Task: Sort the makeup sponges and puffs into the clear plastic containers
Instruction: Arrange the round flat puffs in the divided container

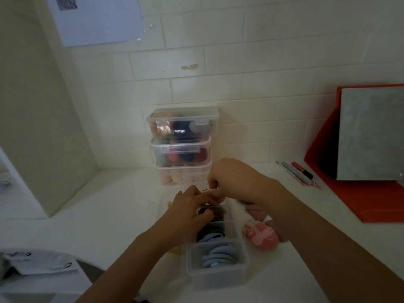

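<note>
well, the white counter [105,215] has open room from 7 to 10 o'clock, while the stack of clear lidded plastic boxes [182,147] crowds 12. the long clear divided plastic container [218,278] holds blue puffs [220,254] and dark puffs [211,232]. the right hand [236,182] pinches a beige round puff [212,191] over the far cell. the left hand [192,206] curls beside it, grip unclear. ease the puff in flat, clearing the rim. the pink marbled sponge [261,236] waits at 3.
</note>
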The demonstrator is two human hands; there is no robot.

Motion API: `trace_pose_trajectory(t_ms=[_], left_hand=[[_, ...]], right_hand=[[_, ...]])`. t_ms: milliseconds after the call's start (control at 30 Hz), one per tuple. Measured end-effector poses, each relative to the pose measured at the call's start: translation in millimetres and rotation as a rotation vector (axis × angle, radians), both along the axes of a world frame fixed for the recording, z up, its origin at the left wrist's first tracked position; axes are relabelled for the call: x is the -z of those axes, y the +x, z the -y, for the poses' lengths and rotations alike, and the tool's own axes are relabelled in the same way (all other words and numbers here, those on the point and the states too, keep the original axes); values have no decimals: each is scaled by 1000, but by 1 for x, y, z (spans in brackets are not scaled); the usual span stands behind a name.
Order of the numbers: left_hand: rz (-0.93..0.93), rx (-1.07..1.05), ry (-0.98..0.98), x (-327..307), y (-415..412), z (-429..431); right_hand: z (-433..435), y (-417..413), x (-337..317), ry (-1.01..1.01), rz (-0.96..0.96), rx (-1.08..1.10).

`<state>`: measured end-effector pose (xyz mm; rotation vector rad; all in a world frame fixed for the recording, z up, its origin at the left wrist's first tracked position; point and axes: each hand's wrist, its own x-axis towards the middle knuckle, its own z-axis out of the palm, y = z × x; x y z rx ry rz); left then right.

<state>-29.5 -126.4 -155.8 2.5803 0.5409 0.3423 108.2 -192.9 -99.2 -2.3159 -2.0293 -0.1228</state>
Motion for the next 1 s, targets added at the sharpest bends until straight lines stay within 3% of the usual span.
trace_pose_trajectory(t_ms=[200,433,533,600,700,867,1000], left_hand=[[73,-4,-11,0,-1,2],[20,36,32,-4,0,4],[30,63,16,-5,-3,5],[40,81,-5,-5,-4,6],[45,93,-17,-5,-5,7],[43,91,16,-1,-3,5],[10,76,-12,-4,0,7]], right_hand=[[1,-1,3,-158,2,-58],[6,9,0,-316,-165,-73],[14,38,-15,-210,-369,-13],[15,68,-11,0,-540,110],[6,103,17,239,-547,336],[-17,121,68,120,-558,403],[-37,123,90,32,-432,360]])
